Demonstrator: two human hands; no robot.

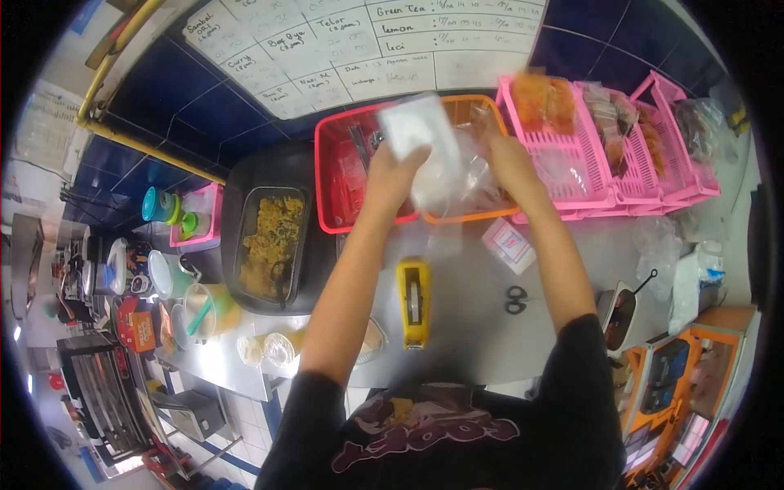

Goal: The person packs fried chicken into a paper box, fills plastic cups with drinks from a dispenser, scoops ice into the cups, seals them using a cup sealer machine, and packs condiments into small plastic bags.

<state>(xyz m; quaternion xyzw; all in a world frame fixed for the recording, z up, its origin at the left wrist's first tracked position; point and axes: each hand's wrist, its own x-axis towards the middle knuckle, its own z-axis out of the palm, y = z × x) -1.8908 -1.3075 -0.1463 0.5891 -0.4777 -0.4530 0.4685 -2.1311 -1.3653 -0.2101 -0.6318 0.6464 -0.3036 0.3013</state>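
My left hand [394, 170] grips a white packet [418, 129], thumb across its face; motion blurs the packet and I cannot make out what is in it. It is held up over the red basket [324, 175] and the orange basket [482, 214]. Above the orange basket is my right hand [508, 159], its fingers smeared by motion. Clear plastic bags [472, 175] lie beside those fingers; whether they are gripped is unclear. Dark-handled utensils [359, 147] rest in the red basket. Below the hands, a yellow tape dispenser [413, 306] stands on the steel counter [474, 327].
Pink baskets [563, 163] with packed food stand at right. A red-and-white printed packet [510, 245] and black scissors [515, 300] lie on the counter. Leftward are a black tray of yellowish food [269, 245], lidded cups [280, 347] and a tub [214, 310].
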